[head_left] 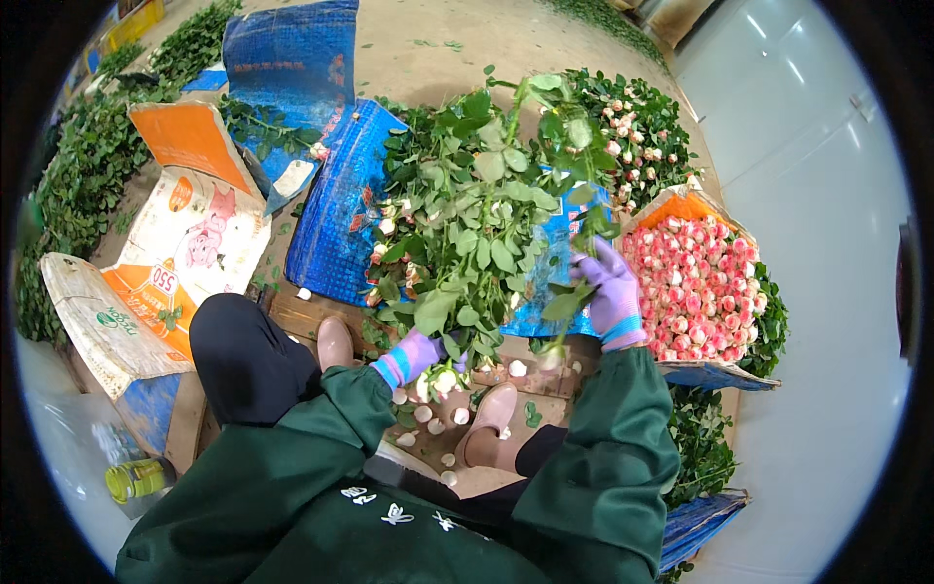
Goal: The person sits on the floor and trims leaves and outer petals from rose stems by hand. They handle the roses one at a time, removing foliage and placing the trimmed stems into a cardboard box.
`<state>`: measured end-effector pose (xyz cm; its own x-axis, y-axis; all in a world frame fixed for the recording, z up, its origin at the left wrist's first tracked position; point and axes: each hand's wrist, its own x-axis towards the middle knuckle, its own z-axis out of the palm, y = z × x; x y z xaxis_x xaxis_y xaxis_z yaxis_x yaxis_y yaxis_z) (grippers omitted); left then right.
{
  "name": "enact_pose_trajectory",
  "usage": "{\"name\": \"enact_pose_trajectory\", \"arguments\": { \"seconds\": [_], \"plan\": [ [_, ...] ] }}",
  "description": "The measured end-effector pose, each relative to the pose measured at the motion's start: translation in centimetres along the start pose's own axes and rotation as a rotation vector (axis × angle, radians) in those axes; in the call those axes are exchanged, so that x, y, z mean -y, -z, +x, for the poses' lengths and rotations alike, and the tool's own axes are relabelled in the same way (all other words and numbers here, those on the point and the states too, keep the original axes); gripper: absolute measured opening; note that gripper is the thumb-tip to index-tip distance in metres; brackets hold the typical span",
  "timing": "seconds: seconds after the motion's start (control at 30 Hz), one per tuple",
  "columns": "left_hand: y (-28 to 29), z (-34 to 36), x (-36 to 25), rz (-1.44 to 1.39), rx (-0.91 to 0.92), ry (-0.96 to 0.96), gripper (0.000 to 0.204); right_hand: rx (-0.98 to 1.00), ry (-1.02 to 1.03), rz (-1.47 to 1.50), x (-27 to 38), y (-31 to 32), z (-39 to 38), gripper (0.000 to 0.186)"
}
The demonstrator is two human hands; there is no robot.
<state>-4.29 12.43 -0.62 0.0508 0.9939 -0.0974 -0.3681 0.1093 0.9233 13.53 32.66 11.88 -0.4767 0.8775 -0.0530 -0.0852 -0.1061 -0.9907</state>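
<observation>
While the left hand point(416, 356) grips roses point(446, 381) near their heads below frame centre, likely for steadiness, the right hand point(613, 288) pinches a leafy stem point(565, 304) apart.

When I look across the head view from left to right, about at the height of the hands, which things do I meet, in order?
White-and-orange wrapper, left pink boot, left hand, right hand, pink-and-white roses, white wall.
</observation>
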Motion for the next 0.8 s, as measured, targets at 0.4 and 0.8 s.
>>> {"name": "enact_pose_trajectory", "arguments": {
  "seconds": [0.4, 0.8],
  "plan": [
    [1.6, -1.0, 1.6, -0.415, -0.122, 0.057, 0.025, -0.057, -0.147, -0.12, -2.7, 3.3, 1.1, 0.038],
    [0.8, -6.1, -10.0, -0.304, -0.43, -0.062, 0.012, -0.366, -0.061, -1.131, -11.9, 2.4, 6.0, 0.033]
  ]
}}
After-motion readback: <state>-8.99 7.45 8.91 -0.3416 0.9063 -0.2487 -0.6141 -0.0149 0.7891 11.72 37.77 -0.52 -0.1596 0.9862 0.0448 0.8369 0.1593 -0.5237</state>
